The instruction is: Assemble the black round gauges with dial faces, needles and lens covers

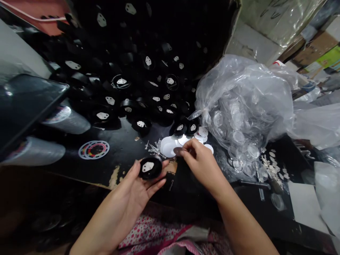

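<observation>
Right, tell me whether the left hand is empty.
No, the left hand holds a round black part with a white piece in its middle.

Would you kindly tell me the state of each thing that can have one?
Left hand: palm up, cradling the black case
Black case: held, white plate upward
Right hand: pinching a thin disc
Clear bag: knotted at its left, holding clear pieces
White discs: loose, overlapping
Printed rings: flat, overlapping
</observation>
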`<state>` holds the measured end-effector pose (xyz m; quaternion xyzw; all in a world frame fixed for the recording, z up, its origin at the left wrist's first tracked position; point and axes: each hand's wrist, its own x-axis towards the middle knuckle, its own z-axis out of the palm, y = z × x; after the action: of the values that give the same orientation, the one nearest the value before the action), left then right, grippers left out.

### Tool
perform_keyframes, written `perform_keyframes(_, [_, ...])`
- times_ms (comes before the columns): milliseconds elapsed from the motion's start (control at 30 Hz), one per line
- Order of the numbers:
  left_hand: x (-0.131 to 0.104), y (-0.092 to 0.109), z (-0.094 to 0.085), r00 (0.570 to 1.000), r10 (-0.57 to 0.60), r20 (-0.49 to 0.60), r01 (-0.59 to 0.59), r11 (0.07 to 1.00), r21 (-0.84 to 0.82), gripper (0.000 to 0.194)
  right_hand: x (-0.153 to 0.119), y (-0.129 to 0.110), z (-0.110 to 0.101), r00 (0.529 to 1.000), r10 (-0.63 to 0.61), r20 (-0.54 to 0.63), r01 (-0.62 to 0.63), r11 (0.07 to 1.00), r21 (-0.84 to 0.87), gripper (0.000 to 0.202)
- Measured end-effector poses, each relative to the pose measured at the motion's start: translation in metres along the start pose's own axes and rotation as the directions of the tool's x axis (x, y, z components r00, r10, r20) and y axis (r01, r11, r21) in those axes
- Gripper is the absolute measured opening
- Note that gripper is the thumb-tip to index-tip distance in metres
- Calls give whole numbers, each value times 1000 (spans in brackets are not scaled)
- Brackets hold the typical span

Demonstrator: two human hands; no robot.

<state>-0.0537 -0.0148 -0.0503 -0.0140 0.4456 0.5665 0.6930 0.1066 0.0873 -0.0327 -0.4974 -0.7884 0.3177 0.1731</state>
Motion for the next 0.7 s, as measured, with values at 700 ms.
perform_keyframes(700, [-3, -39, 23, 996, 51, 76, -62, 985, 158, 34, -54, -6, -2, 982, 54, -180, 28, 906, 422, 16])
